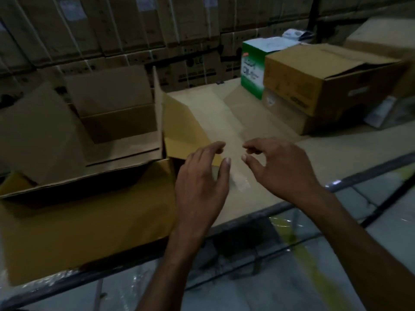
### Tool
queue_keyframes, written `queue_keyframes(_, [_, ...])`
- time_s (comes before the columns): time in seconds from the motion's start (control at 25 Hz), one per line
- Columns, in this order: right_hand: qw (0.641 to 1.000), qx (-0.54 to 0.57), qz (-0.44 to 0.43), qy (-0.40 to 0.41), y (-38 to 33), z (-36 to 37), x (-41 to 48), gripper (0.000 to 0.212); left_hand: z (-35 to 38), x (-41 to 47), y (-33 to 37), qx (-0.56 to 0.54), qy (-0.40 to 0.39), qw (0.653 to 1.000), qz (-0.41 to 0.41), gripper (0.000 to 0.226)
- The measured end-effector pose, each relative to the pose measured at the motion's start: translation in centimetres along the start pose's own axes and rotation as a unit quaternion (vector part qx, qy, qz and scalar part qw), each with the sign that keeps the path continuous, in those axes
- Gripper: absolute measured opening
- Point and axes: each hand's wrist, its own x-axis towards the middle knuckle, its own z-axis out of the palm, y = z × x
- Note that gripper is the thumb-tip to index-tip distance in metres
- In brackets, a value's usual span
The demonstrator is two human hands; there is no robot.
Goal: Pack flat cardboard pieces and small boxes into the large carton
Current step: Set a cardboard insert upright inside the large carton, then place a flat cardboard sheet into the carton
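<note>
The large open carton stands at the left of the table, its flaps up. Flat brown cardboard pieces lie inside it, one leaning against the back wall. My left hand hovers just right of the carton's near right corner, fingers loosely spread and holding nothing. My right hand floats beside it over the table's cardboard sheet, fingers lightly curled and empty. Small brown boxes are stacked at the back right, a green and white box beside them.
A wall of strapped cartons fills the background. The table's dark metal edge runs diagonally below my hands, with plastic-wrapped goods underneath. Another carton sits at the far right.
</note>
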Motion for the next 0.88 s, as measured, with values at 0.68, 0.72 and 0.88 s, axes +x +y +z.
queue_keyframes(0.68, [0.992, -0.084, 0.087, 0.03, 27.8, -4.4, 10.8, 0.029, 26.2, 16.5, 9.6, -0.193, -0.109, 0.975, -0.018, 0.036])
queue_keyframes(0.72, [0.992, -0.087, 0.082, 0.04, 29.0, -4.7, 12.1, 0.029, 27.5, 17.7, 10.2, -0.204, -0.112, 0.972, -0.021, 0.037])
queue_keyframes(0.88, [0.989, -0.073, 0.067, 0.112, 34.7, -5.5, 17.7, 0.024, 32.9, 22.8, 12.3, -0.275, -0.136, 0.948, -0.084, 0.037])
